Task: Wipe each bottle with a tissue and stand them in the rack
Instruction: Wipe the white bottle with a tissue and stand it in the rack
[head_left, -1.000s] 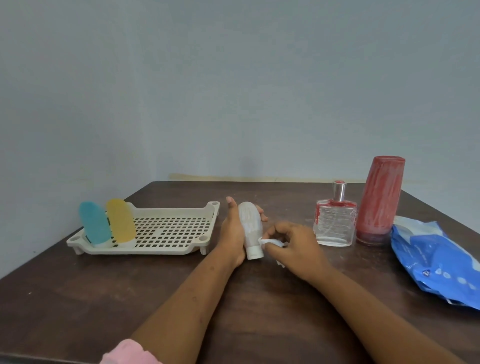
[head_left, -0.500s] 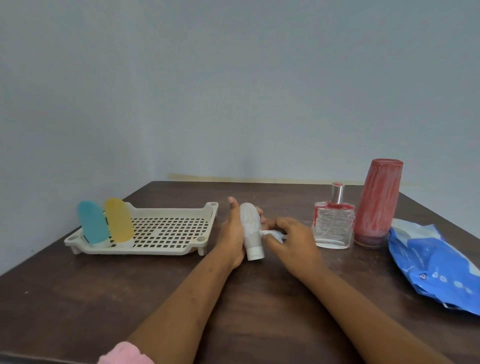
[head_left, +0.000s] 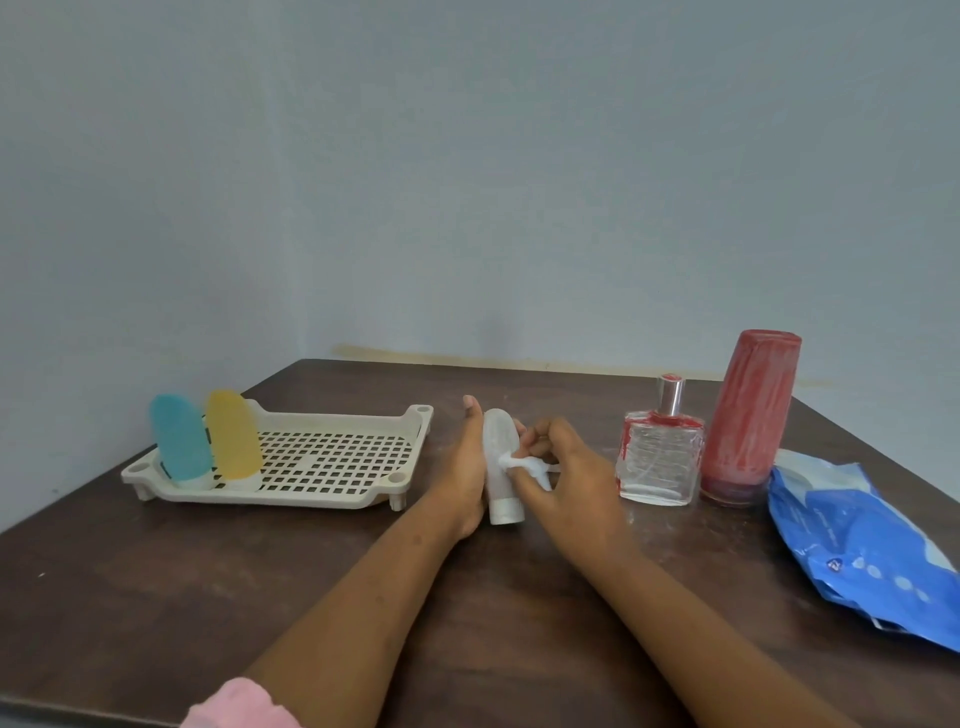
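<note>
My left hand (head_left: 464, 470) grips a small white squeeze bottle (head_left: 500, 467) that stands cap-down on the brown table (head_left: 156, 597). My right hand (head_left: 566, 480) pinches a white tissue (head_left: 522, 464) and presses it against the bottle's side. To the left lies the cream perforated rack (head_left: 332, 462), with a teal bottle (head_left: 179, 439) and a yellow bottle (head_left: 234, 436) standing cap-down in its left end. On the right stand a clear glass perfume bottle (head_left: 660, 452) with red trim and a tall red bottle (head_left: 748, 415).
A blue tissue pack (head_left: 862, 540) lies near the table's right edge. A grey wall runs close behind the table's far edge. A pink sleeve (head_left: 239, 706) shows at the bottom.
My right hand has slid the tissue up the white bottle, from near its cap to its middle. My left hand keeps the bottle where it was.
</note>
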